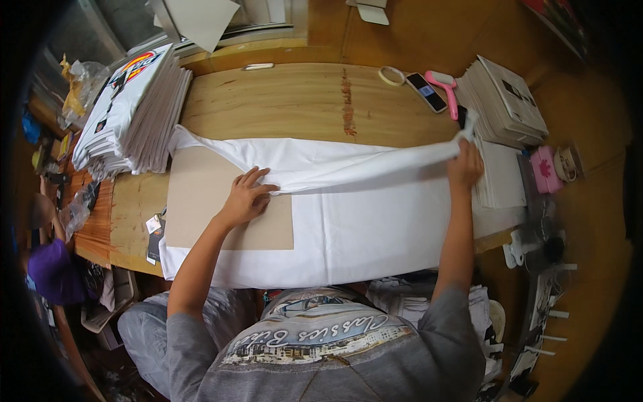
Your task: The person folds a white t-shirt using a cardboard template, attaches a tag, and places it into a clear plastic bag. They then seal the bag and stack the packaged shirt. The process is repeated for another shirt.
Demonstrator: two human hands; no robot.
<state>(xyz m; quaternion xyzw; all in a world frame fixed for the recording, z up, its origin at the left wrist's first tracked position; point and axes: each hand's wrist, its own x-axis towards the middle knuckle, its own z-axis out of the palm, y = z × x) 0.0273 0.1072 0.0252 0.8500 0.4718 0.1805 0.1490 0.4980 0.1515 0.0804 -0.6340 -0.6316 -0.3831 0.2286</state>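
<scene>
A white T-shirt (375, 228) lies spread across the wooden table in front of me, its far side folded toward me. On its left part rests a flat beige cardboard sheet (201, 201), partly covered by the fold. My left hand (248, 196) lies on the sheet with fingers apart, fingertips touching the folded edge of the shirt. At the right, my right hand (467, 164) is closed on the shirt's fabric and lifts that end off the table, pulling the fold taut. The bunched cloth above this hand is slightly blurred.
Folded printed shirts form a tall stack (144, 114) at the left. Far right are a tape roll (392, 76), a phone (426, 92), a pink-handled lint roller (445, 90) and another stack (506, 100). A black tag (155, 241) lies near the left edge. Someone in purple (57, 271) is farther left.
</scene>
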